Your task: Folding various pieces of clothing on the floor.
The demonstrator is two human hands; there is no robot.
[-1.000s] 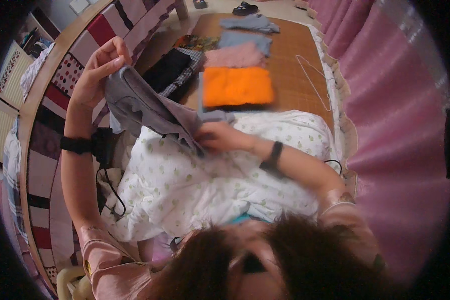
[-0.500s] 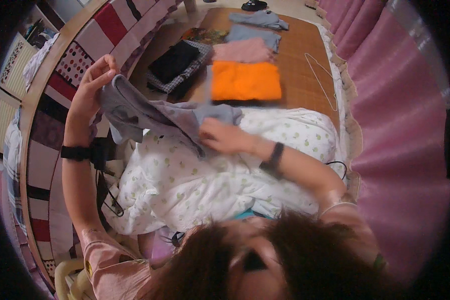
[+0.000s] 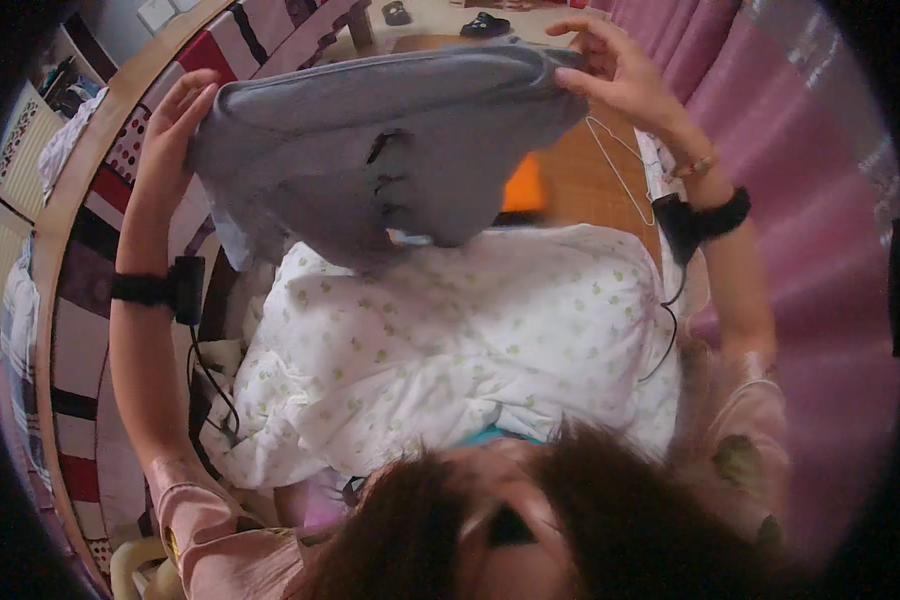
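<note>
A grey garment (image 3: 320,150) with small dark marks hangs stretched between my two hands above the bed; I cannot make out its exact kind. My left hand (image 3: 180,115) pinches its upper left corner. At the opposite upper corner my right hand (image 3: 618,80) grips the edge between thumb and fingers, some fingers raised. Under the garment's lower edge lies a rumpled white quilt (image 3: 450,340) with a small green print. An orange folded garment (image 3: 523,188) shows only in part behind the grey cloth, which hides the other folded clothes.
A white wire hanger (image 3: 620,170) lies on the brown mat (image 3: 567,170). Pink curtains (image 3: 780,220) hang along the right side. A patchwork-covered bed rail (image 3: 80,350) runs along the left. Dark shoes (image 3: 485,25) stand on the floor beyond. Black wrist straps trail cords (image 3: 215,375).
My right hand has moved up and away to the right, onto the garment's other corner. The grey garment has gone from bunched and drooping to spread wide, covering the folded piles.
</note>
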